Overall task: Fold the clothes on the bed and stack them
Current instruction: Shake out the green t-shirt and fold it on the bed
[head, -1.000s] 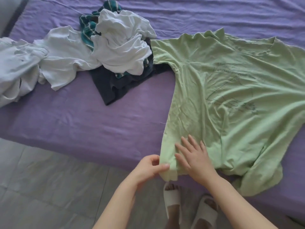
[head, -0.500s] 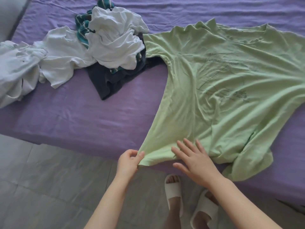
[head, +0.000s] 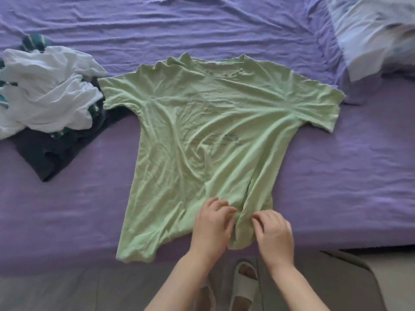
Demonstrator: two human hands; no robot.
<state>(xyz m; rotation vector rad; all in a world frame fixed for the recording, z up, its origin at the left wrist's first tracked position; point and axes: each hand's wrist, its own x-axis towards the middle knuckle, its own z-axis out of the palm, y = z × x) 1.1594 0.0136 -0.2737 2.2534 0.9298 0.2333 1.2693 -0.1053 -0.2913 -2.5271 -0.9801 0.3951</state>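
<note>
While both hands worked the bunched hem at the bed's near edge | left hand (head: 211,223) and right hand (head: 272,232) pinched green T-shirt (head: 202,135) | looked light, limp; best gripped at hem corners | unfolded pile (head: 49,97) beyond-left on bed (head: 359,176)

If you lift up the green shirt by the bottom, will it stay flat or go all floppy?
Probably floppy: the green shirt is already wrinkled and bunched where the left hand and right hand touch it. It looks thin, likely light.
</note>
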